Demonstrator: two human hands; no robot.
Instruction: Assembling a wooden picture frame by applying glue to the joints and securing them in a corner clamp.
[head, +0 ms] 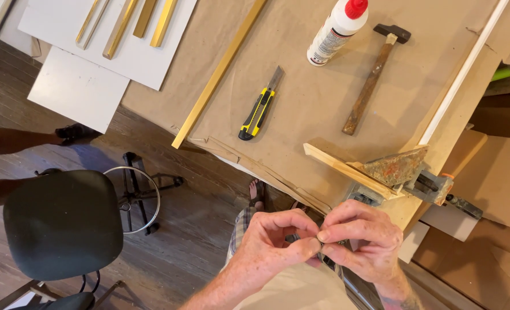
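My left hand [275,241] and my right hand [361,238] meet fingertip to fingertip just below the table's near edge. They pinch something small and dark between them; what it is stays hidden by the fingers. Right above them a rusty metal corner clamp [401,169] holds a pale wooden moulding strip [341,166] at the table edge. Farther up the brown paper-covered table [301,115] lie a yellow and black utility knife [259,108], a hammer [372,80] with a worn wooden handle, and a white glue bottle [336,30] with a red cap.
A long gold moulding strip [217,74] lies diagonally on the paper. Several gold pieces [131,23] rest on white boards [77,86] at the upper left. A white strip [461,72] runs along the right. A black stool [63,224] stands on the wooden floor, with another person's legs [14,140] beside it.
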